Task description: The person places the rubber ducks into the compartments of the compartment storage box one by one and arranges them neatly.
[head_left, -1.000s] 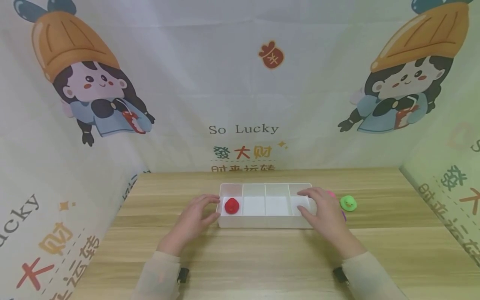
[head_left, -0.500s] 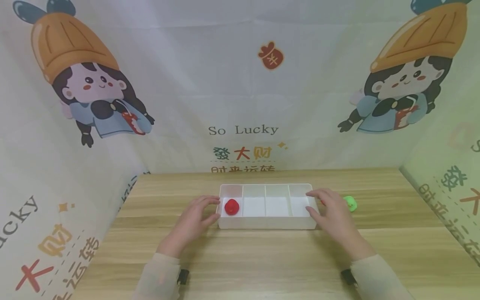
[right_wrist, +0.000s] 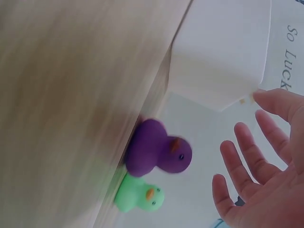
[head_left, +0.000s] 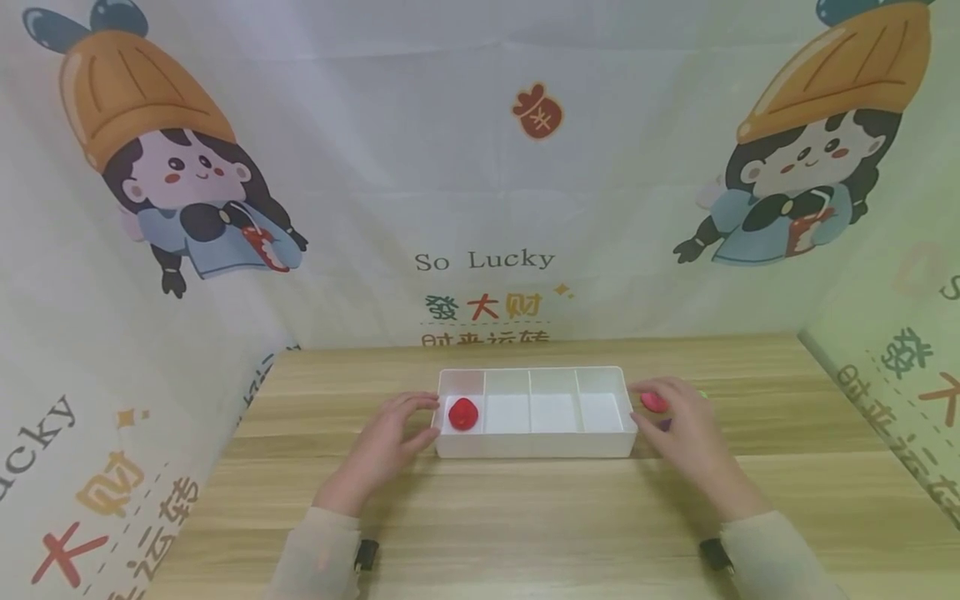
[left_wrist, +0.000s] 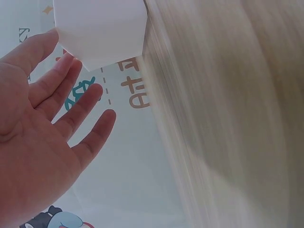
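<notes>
A white box (head_left: pixel 534 445) with a row of several compartments stands on the table. In its leftmost compartment sits a red rubber duck (head_left: pixel 462 414). My left hand (head_left: pixel 386 435) is at the box's left end, thumb and fingertips against its edge, the other fingers loosely spread in the left wrist view. At the right end is my right hand (head_left: pixel 684 423), fingers spread and holding nothing, its thumb close to or touching the box's corner. Past that end, partly behind the right hand, are a pink toy (head_left: pixel 653 402), a purple rubber duck (right_wrist: pixel 149 149) and a green rubber duck (right_wrist: pixel 135 194).
The wooden table (head_left: pixel 525 517) runs back to a printed cloth (head_left: pixel 480 183) that hangs behind it and along both sides. A dark wrist device (head_left: pixel 716 554) shows at the right sleeve, with another (head_left: pixel 366 554) at the left.
My right hand has moved right, from over the rightmost compartment to just outside the box's right end. It now covers most of the green duck. The left hand and box have hardly moved.
</notes>
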Motion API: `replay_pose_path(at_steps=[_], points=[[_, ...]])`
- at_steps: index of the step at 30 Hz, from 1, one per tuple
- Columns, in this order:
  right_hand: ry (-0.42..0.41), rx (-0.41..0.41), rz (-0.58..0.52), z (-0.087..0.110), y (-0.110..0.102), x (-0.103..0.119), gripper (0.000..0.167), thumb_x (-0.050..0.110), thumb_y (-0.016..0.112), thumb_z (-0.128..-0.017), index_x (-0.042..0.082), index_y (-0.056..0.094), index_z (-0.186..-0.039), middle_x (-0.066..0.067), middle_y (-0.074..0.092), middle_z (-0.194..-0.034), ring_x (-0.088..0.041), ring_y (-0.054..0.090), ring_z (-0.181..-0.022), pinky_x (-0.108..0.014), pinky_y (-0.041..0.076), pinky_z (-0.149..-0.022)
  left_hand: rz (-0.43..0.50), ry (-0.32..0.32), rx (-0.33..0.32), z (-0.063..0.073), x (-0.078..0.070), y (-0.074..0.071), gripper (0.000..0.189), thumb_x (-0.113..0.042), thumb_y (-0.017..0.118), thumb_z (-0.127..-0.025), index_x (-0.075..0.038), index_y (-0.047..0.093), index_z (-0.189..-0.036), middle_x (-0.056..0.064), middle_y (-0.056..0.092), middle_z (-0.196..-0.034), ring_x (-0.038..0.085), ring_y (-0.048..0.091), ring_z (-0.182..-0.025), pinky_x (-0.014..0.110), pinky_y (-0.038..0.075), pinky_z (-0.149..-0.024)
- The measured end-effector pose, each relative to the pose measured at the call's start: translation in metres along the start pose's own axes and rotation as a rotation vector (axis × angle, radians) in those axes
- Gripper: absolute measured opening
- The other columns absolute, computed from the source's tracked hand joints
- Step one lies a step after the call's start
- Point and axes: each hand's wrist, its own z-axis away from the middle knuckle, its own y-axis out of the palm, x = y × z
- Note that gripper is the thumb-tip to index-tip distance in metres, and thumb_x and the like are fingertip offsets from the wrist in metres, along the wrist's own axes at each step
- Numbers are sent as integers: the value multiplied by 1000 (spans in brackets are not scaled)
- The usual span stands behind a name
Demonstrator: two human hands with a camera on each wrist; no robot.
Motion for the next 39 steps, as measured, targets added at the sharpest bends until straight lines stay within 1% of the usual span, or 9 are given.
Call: replay_pose_path(at_steps=[2, 6, 8, 14, 19, 24, 27, 31, 39], points=[[-15, -12, 11, 1, -3, -3, 35, 2, 80, -85, 4, 71, -119, -18, 69, -119, -39, 67, -105, -45, 65, -72, 2, -1, -3, 0, 1, 0, 44, -21, 74, -96, -7, 63, -137, 8, 57, -151, 34, 47, -145, 56, 36, -123], [-44, -56, 58, 5, -7, -10, 36, 7, 83, -84, 5, 72, -118, -18, 72, -115, -41, 68, -107, -57, 59, -86, 5, 0, -1, 0, 1, 0, 45, -21, 74, -96, -8, 63, -137, 7, 57, -151, 34, 47, -144, 55, 36, -123], [-52, -70, 74, 7, -10, -13, 37, 8, 85, -83, 5, 72, -117, -18, 73, -113, -41, 68, -108, -58, 56, -90, 6, -2, 2, -1, 1, 0, 45, -21, 74, -96, -8, 63, -137, 7, 57, -151, 33, 47, -144, 55, 36, -123], [-39, -55, 98, 12, -17, -20, 39, 5, 85, -81, 4, 71, -118, -19, 73, -115, -42, 67, -110, -60, 51, -93, 9, 10, -2, -2, -1, -1, 44, -20, 74, -96, -7, 63, -137, 8, 57, -151, 34, 47, -144, 55, 36, -124], [-33, -41, 131, 15, -23, -22, 39, 9, 85, -81, 2, 71, -117, -20, 73, -115, -45, 65, -111, -65, 49, -95, 10, 15, 0, -2, -1, -1, 44, -19, 74, -96, -6, 63, -136, 8, 57, -151, 34, 47, -145, 55, 35, -124], [24, 20, 144, 18, -28, -22, 42, 10, 83, -83, 2, 69, -122, -24, 70, -122, -49, 60, -117, -72, 41, -98, 7, 22, -6, -2, -2, -1, 43, -18, 74, -96, -5, 63, -136, 10, 57, -151, 35, 47, -144, 56, 36, -124], [46, 66, 165, 20, -30, -22, 42, 12, 83, -83, 3, 69, -122, -25, 68, -123, -50, 58, -118, -74, 38, -98, 8, 26, -10, -2, -1, 0, 43, -17, 75, -95, -5, 64, -135, 10, 58, -150, 35, 48, -144, 56, 36, -123], [50, 108, 196, 22, -33, -23, 42, 15, 84, -82, 2, 70, -120, -25, 68, -121, -50, 57, -118, -73, 38, -99, 8, 13, -2, -1, -2, 0, 43, -17, 75, -95, -5, 64, -135, 10, 58, -150, 34, 48, -144, 55, 36, -123], [102, 178, 233, 22, -39, -25, 43, 18, 83, -84, 5, 69, -122, -27, 65, -131, -54, 54, -124, -77, 34, -103, 17, 5, -1, 0, -2, 0, 44, -18, 74, -96, -6, 63, -136, 9, 57, -151, 34, 48, -145, 56, 36, -124]])
